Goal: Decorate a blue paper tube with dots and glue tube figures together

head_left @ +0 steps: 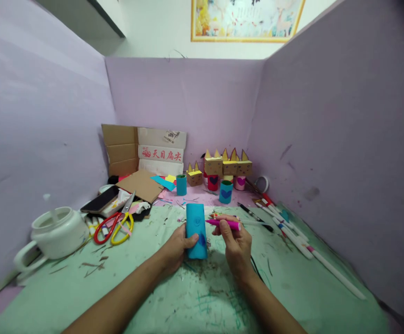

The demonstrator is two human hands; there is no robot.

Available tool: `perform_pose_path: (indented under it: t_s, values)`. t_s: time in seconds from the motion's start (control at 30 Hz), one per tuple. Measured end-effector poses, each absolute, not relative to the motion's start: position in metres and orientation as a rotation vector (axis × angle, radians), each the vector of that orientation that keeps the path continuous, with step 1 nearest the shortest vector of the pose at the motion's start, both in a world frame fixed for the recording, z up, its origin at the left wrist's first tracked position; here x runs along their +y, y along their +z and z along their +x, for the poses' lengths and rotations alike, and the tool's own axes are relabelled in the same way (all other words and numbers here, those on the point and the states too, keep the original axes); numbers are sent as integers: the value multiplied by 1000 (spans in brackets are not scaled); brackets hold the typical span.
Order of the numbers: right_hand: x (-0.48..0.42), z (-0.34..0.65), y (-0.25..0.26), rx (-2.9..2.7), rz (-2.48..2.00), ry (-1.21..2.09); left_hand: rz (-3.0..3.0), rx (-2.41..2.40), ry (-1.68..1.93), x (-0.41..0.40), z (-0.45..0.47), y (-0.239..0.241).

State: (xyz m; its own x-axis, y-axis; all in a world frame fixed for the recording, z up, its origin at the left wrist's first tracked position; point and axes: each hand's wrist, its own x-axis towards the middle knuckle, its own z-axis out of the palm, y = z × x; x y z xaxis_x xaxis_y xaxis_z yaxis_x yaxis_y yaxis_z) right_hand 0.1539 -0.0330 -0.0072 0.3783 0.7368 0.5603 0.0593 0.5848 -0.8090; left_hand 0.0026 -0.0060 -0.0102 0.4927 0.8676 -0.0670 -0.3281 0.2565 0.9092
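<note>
My left hand (176, 250) grips a blue paper tube (195, 215) from its left side, the thumb lying across its front. The tube stands roughly upright and looks somewhat flattened, with a round drawn mark on its upper part and a darker blue patch lower down, partly beside my thumb. In my right hand (236, 243) is a magenta marker (227, 225), pinched between thumb and fingers. Its tip points left at the tube, close to the right edge; whether it touches, I cannot tell. Beneath both hands lies a green, scribbled table cover (146, 292).
Scissors (114, 227) with red and yellow handles, a white teapot (57, 232) and a phone (100, 198) lie left. Behind are cardboard (141, 184), a blue tube with a heart (226, 192) and several cardboard cat heads (213, 167). Several markers (295, 241) line the right side.
</note>
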Motion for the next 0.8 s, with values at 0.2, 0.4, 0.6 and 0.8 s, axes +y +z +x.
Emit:
perform_pose_path:
  t_s: [0.2, 0.4, 0.6, 0.8]
  values:
    - [-29, 154, -9, -1037, -855, 605, 989, 626, 936, -4, 3, -14]
    - [-16, 150, 6, -970, -843, 709, 1005, 587, 947, -6, 2, -14]
    - [10, 140, 35, -675, -742, 940, 927, 613, 996, -5, 3, -14]
    - [4, 139, 4, -696, -727, 766, 905, 602, 1041, -4, 4, -15]
